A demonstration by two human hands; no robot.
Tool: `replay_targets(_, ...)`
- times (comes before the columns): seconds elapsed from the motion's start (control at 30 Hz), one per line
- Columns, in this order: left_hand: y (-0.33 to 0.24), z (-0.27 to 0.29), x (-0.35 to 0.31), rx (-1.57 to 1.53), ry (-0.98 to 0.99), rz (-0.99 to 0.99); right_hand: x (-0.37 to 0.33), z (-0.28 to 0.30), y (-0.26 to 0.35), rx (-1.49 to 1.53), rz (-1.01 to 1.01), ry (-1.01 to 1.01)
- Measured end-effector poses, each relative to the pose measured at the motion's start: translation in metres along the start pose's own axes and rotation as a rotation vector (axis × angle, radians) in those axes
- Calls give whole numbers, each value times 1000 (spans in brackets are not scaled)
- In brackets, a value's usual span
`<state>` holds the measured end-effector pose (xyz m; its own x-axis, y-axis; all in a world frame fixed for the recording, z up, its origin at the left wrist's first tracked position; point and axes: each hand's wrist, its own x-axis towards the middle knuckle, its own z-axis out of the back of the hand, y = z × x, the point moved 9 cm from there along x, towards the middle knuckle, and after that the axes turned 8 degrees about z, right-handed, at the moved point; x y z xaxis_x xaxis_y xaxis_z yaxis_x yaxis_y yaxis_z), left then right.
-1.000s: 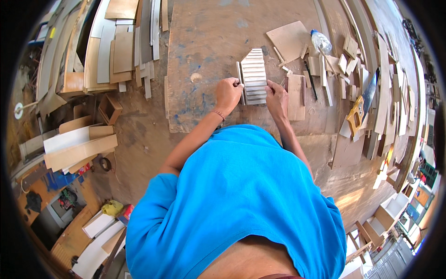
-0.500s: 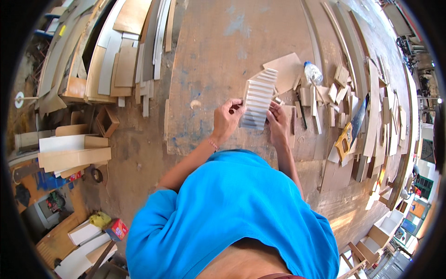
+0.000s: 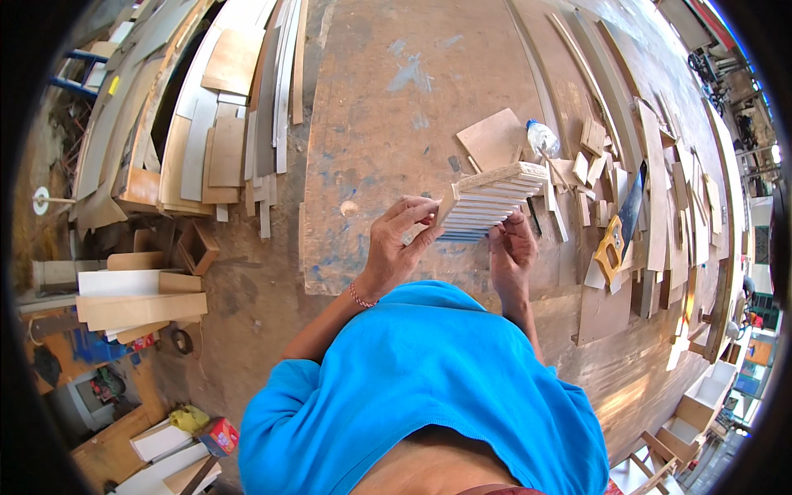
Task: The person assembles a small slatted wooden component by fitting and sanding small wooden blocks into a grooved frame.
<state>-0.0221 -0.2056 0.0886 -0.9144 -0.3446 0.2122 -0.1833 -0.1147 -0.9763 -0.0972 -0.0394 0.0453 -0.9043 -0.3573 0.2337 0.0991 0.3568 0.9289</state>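
Two bare hands hold a slatted wooden panel, a small louvred piece of pale parallel slats, lifted at a tilt above the near edge of the workbench. The left hand grips the panel's left end, fingers curled over its edge with the thumb beneath; the right hand pinches the panel's lower right corner, fingers closed on it. Beyond the panel, on the workbench, lie a square plywood offcut and a clear plastic bottle; to the panel's right sit scattered wood scraps and a yellow hand tool. Left of the workbench, boards and strips are stacked. Handling such a panel well would likely call for support at both ends, light pressure on the frame rather than the thin slats, and a steady tilt, so that each slat can be checked without flexing.
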Motion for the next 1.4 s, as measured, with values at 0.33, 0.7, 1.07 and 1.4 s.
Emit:
replay_targets(0.33, -12, -3, -7, 34, 41, -53, -7, -2, 9, 22, 46, -29)
replay_targets(0.7, -32, -6, -3, 69, 50, -119, -8, 3, 14, 41, 54, -84)
replay_targets(1.07, -94, 4, 9, 154, 2, -407, -12, -6, 43, -180, 147, 8)
replay_targets(1.4, -103, 1, 10, 279, 50, -456, -15, -12, 51, -154, 179, -6)
